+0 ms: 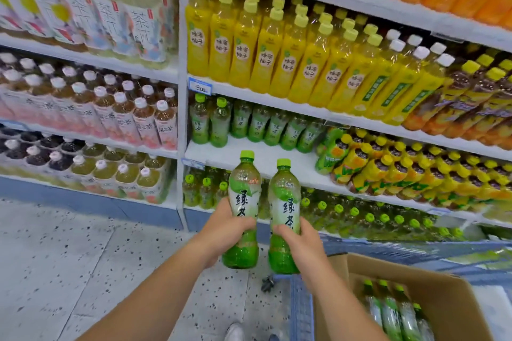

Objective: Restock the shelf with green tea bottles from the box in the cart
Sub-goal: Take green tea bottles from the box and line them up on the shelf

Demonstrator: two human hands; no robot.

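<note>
Two clear plastic green tea bottles with lime-green caps and white-and-green labels stand upright side by side, close together, held in the air in front of the shelving. The left bottle (245,194) is held by the left grip (224,232), a bare hand whose fingers curl round the lower half of the label. The right bottle (285,202) is held the same way by the right grip (299,241), with the thumb lying across the label. Just behind and above their caps runs the white metal shelf (266,159), whose front strip is bare. A row of matching green tea bottles (257,126) stands at its back. To the lower right an open brown cardboard box (432,293) sits in a blue mesh cart (300,310). It holds more green-capped bottles (393,310), blurred here, though they look like the same kind. On the shelf above stand yellow honey-pomelo drink bottles (271,55) with pale green caps. On the shelf below stand rows of green-capped bottles (360,219). Yellow-capped dark tea bottles (388,171) fill the right end of the shelf. Below the forearms lies a speckled grey terrazzo floor (69,257), with the toe of a white shoe (234,332) at the bottom edge.
</note>
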